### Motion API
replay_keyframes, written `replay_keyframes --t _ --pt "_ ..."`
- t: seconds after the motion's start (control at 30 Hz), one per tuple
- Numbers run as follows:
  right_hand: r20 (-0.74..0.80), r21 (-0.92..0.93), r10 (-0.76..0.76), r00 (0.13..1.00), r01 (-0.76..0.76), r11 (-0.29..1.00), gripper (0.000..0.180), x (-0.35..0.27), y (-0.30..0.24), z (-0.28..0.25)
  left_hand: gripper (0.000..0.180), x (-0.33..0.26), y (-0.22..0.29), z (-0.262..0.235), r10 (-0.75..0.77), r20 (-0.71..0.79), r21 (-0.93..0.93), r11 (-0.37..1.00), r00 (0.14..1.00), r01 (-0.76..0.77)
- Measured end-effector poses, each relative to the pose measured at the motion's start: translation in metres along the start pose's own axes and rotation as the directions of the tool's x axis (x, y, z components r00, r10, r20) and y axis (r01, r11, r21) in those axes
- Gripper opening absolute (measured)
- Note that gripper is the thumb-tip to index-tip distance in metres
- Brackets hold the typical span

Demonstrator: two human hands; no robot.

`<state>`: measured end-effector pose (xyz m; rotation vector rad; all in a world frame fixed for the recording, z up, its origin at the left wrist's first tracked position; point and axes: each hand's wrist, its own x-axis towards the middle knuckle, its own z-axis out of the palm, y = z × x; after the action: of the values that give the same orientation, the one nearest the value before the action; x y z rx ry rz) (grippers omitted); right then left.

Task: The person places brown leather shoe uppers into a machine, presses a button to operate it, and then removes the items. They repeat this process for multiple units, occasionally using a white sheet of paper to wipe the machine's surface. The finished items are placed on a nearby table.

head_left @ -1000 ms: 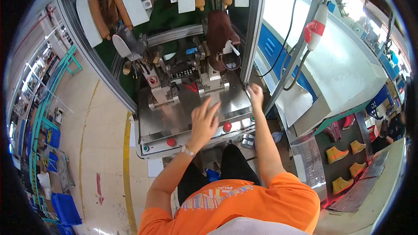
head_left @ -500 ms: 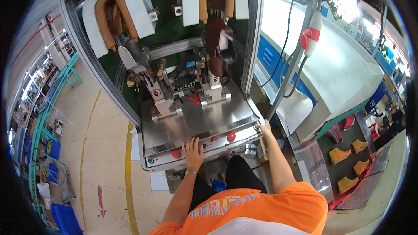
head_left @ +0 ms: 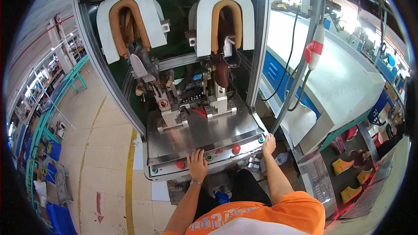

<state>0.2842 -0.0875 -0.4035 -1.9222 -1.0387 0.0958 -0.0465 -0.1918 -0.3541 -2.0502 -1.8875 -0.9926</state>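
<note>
My left hand (head_left: 197,165) lies flat with its fingers stretched on the machine's front control panel (head_left: 167,168), between a red push button (head_left: 180,164) and a green button (head_left: 209,158). At the panel's right corner, my right hand (head_left: 268,145) is closed around the edge, beside another green button (head_left: 261,140); some fingers are hidden. Ahead, a brown boot upper (head_left: 221,77) sits on the right post. Its top reaches into a white U-shaped clamp with a tan pad (head_left: 215,30). The left post carries a pale, bare form (head_left: 140,66) below a matching clamp (head_left: 106,28).
Metal uprights (head_left: 260,39) frame the machine. Red-handled pliers (head_left: 200,111) lie on its steel bed (head_left: 198,131). To the right stand a white-and-blue machine (head_left: 335,74), a hanging red-and-white plug (head_left: 314,54) and several yellow boots (head_left: 342,166). Blue bins (head_left: 53,151) line the left.
The right clamp has come down around the boot's top. My right hand has shifted slightly, leaving the green button more visible. My left hand stays on the panel. The whole view has tilted upward.
</note>
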Motion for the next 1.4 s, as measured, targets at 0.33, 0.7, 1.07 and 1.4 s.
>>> replay_keyframes --t 0.33,0.7,1.07,1.4 --pt "-0.153 0.067 -0.040 0.987 0.051 0.996 0.028 -0.005 0.021 0.006 0.038 0.002 0.006 0.005 0.031 0.079 0.078 0.996 0.996 -0.037" --pt "-0.072 0.116 0.178 0.981 -0.169 0.979 0.029 -0.009 0.003 -0.009 0.037 -0.002 0.000 0.014 0.066 0.125 0.159 0.984 0.990 -0.085" --pt "-0.303 0.075 0.069 0.951 -0.048 0.996 0.013 -0.027 0.192 -0.198 0.035 -0.022 -0.037 -0.008 0.138 -0.152 0.240 0.966 0.979 -0.099" --pt "-0.825 -0.067 0.246 0.508 -0.520 0.851 0.033 0.111 0.433 -0.516 0.046 -0.070 -0.144 -0.044 -0.316 0.690 -0.100 0.850 0.651 0.518"
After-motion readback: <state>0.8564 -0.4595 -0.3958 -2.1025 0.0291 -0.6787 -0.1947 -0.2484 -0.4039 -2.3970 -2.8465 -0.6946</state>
